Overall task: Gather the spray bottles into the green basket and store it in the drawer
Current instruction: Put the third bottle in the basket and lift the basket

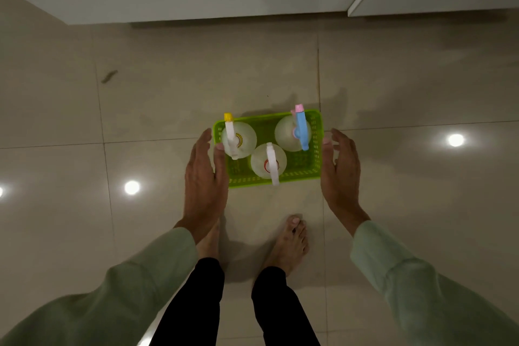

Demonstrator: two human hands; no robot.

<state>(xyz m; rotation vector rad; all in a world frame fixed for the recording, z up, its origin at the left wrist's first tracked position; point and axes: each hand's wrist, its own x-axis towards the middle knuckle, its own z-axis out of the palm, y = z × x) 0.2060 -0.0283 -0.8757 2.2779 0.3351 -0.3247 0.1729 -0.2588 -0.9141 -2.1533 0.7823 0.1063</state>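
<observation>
Head view: spread hands point(205, 174) point(341, 168) flank green basket point(316, 146) on glossy tiled floor point(140, 109).

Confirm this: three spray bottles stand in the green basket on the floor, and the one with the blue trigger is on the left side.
One detail is wrong. In the head view the blue-trigger bottle stands on the right side of the green basket, not the left. The rest holds: three spray bottles stand in the basket on the floor.
</observation>
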